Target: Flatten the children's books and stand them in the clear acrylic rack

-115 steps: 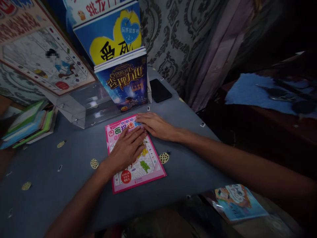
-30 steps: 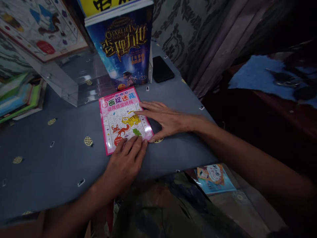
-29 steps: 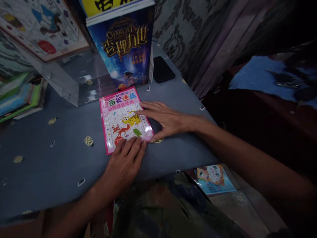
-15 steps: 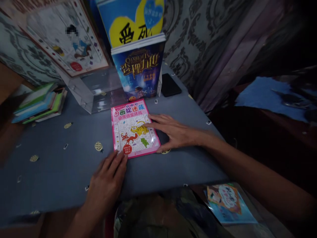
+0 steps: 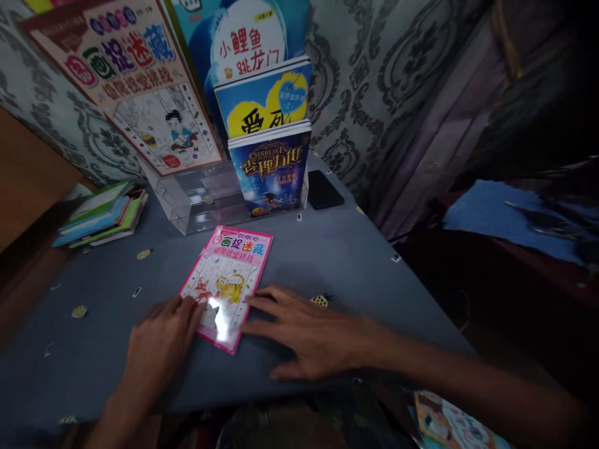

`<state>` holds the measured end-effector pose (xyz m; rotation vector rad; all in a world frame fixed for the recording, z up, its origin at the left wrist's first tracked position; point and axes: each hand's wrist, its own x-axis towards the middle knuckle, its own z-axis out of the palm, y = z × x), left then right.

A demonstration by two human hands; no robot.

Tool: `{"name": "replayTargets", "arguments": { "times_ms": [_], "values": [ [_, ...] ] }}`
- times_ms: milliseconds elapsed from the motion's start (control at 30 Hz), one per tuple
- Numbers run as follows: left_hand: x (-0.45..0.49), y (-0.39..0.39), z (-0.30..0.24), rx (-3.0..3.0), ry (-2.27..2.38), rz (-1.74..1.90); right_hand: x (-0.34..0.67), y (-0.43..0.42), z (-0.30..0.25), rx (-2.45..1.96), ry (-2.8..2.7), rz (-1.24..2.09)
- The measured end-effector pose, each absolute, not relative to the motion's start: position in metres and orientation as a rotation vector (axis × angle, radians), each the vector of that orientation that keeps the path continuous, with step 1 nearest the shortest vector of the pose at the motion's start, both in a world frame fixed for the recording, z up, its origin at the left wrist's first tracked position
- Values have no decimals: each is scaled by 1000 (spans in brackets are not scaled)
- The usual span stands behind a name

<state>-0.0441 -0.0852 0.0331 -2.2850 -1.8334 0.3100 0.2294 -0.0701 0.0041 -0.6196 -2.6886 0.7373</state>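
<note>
A thin pink-bordered picture book (image 5: 234,268) with a yellow tiger and a red fox on its cover lies turned at a slant near the front of the table, light glaring off its lower part. My left hand (image 5: 161,340) is bent round the lower left edge of the book, fingers together and thumb hidden. On the opposite side my right hand (image 5: 309,333) is spread, its fingertips touching the book's right edge and its thumb apart over the tabletop.
Behind the book, a clear acrylic stand (image 5: 182,202) holds a large picture book (image 5: 140,81) and a dark blue book (image 5: 274,174) before others. A black phone (image 5: 325,190) lies right of it. Stacked books (image 5: 103,215) sit left. A blue cloth (image 5: 505,212) lies beyond the table's right edge.
The pink book has come nearer to me and turned clockwise. My left hand has gone to its left edge, my right hand nearer with it. The view has tipped up, showing more of the stand.
</note>
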Motion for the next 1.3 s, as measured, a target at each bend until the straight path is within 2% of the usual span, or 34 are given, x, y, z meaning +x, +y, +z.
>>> {"name": "replayTargets", "arguments": {
  "times_ms": [100,200,300,467,667,1300],
  "values": [
    [-33,-67,46,-2301,-1889,418,211,-70,1,-438,-2700,715],
    [-13,-48,48,-2471,-1783,272,200,-63,-2,-357,-2678,713],
    [10,-31,41,-2605,-1628,143,199,-48,-5,-510,-2475,792],
    [39,-12,31,-2568,-1532,224,215,-5,-15,-971,-1903,855],
    [56,-9,31,-2486,-1595,363,227,37,-40,-1027,-1466,1042],
    [49,-6,22,-2502,-1572,201,233,17,-20,-1082,-1663,914]
  ]
}}
